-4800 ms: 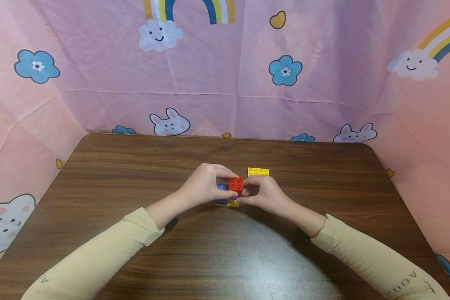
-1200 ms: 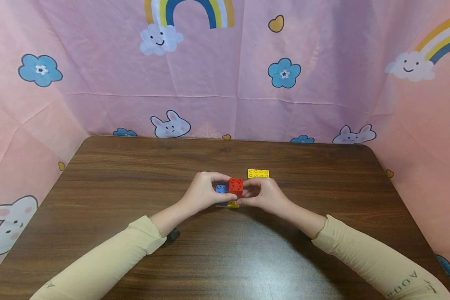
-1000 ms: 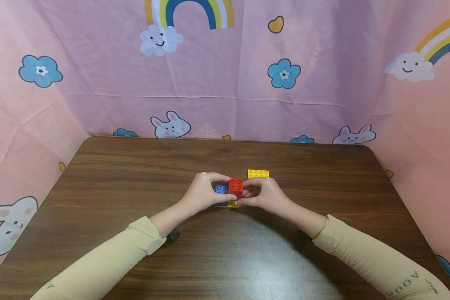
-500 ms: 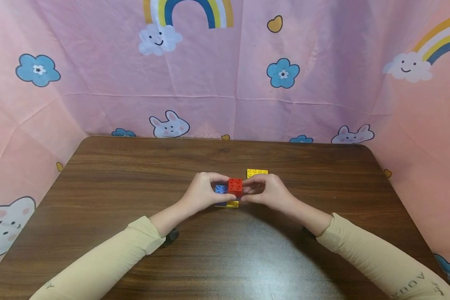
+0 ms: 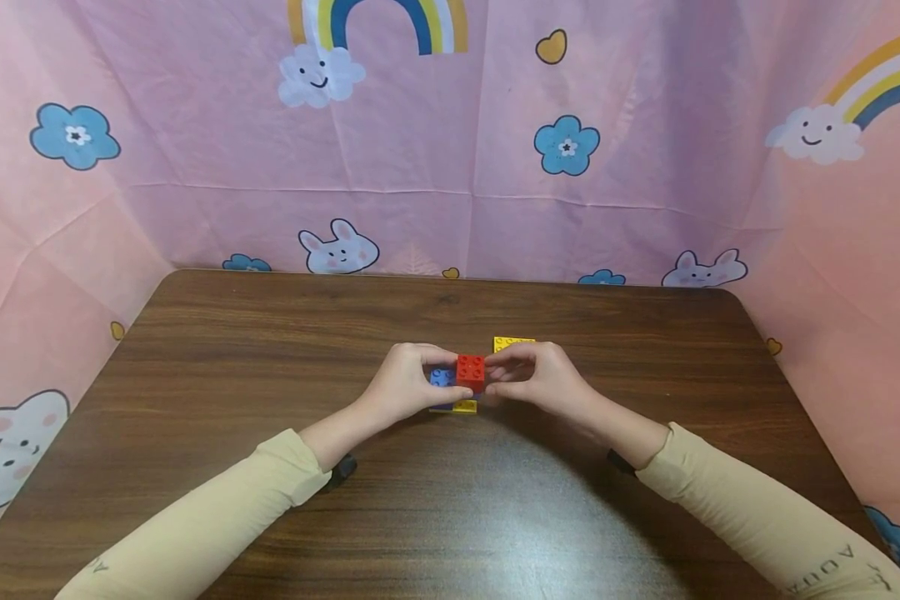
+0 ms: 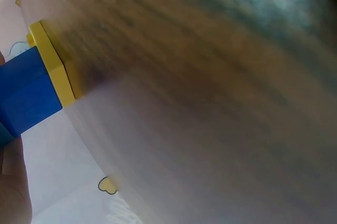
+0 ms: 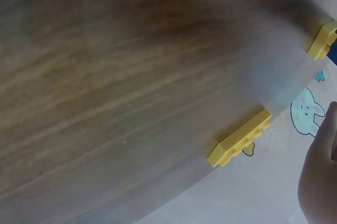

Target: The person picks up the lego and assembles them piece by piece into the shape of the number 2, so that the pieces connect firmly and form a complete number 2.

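Observation:
Near the middle of the table, a red brick (image 5: 471,375) stands on top of blue bricks. The thumb and fingers of my left hand (image 5: 397,382) pinch it at front and back. One blue brick (image 5: 442,377) shows its studs to the left, under that hand. Below them lies a yellow plate (image 5: 465,407), mostly covered in the head view. From the left wrist, the blue side (image 6: 31,90) rises from the yellow plate (image 6: 57,69). My right hand (image 5: 555,383) is just right of the stack, thumb and fingers parted, holding nothing.
Behind the right hand a second yellow plate (image 5: 513,342) lies on the wooden table (image 5: 307,325), partly hidden in the head view. The right wrist view shows this yellow plate (image 7: 242,137) apart from the stack. A patterned pink cloth (image 5: 420,150) hangs beyond the table's back edge.
My right hand has let go of the stack and drawn slightly right, its thumb now apart from the bricks. The left hand and red brick have hardly moved.

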`<state>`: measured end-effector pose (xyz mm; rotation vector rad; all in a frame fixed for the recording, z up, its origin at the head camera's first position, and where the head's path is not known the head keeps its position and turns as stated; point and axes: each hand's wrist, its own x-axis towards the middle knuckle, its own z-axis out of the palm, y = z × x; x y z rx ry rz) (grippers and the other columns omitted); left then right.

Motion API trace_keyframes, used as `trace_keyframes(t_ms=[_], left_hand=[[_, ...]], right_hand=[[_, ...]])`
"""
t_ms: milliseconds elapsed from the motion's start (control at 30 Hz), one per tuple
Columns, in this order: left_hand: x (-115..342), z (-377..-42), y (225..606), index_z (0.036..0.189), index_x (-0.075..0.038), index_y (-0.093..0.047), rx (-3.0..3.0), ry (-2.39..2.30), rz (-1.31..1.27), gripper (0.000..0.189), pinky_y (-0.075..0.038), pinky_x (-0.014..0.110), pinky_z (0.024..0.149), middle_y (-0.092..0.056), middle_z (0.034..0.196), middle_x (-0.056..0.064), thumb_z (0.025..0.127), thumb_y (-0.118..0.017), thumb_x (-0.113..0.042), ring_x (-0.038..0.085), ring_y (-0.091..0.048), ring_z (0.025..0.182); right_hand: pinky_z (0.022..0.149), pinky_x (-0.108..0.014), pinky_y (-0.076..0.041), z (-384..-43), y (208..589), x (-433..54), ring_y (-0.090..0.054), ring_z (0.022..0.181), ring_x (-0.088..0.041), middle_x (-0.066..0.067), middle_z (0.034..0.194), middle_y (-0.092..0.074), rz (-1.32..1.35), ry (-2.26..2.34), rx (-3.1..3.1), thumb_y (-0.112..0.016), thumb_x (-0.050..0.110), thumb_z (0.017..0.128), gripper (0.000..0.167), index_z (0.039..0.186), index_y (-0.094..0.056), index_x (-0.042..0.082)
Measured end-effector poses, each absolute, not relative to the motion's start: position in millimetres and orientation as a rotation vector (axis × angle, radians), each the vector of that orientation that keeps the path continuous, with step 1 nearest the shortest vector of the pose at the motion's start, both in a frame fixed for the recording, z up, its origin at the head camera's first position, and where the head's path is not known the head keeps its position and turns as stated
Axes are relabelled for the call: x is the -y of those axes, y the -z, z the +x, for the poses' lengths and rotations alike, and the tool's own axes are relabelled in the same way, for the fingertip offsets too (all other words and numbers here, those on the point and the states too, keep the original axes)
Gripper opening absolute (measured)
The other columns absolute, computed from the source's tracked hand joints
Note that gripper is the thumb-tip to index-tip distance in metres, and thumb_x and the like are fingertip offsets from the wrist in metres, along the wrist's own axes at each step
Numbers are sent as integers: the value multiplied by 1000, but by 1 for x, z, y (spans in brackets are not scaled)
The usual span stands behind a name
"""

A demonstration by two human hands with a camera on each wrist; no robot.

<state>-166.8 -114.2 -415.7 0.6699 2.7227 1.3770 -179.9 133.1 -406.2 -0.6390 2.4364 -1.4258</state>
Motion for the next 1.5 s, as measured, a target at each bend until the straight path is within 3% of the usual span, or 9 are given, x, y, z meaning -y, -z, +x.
trace_keyframes(t_ms=[467,733,967,1067,1500], left_hand=[[115,-165,414,116,0,-80,-2723,-1380,648,42,-65,42,90,-82,112,14,81,-94,-21,26,-77,103],[115,-165,415,115,0,-81,-2719,-1395,604,44,-64,43,90,-82,111,14,79,-96,-23,26,-77,104],[114,-165,414,116,-1,-81,-2715,-1386,554,47,-63,44,93,-82,114,14,79,-96,-25,27,-76,107],[114,-164,415,118,-1,-80,-2708,-1377,539,48,-62,46,96,-81,116,13,80,-95,-25,27,-75,109],[115,-164,416,121,-3,-79,-2701,-1364,525,49,-61,47,98,-81,119,12,81,-95,-26,27,-74,112]], right_hand=[[88,-34,-66,-189,402,-132,-77,98,-27,-18,114,-80,-694,1480,-2480,-86,2,87,35,120,-77,-3],[91,-43,-66,-203,403,-138,-76,99,-31,-20,113,-80,-672,1507,-2533,-86,2,87,35,119,-76,-5],[83,-22,-63,-220,408,-148,-78,99,-28,-21,116,-79,-602,1468,-2608,-86,5,89,35,122,-76,-2],[82,-19,-62,-226,410,-153,-77,101,-29,-21,116,-78,-579,1438,-2627,-85,7,90,37,124,-75,-3],[95,-47,-64,-241,417,-165,-75,109,-34,-19,122,-77,-568,1325,-2691,-84,8,91,39,127,-74,-1]])
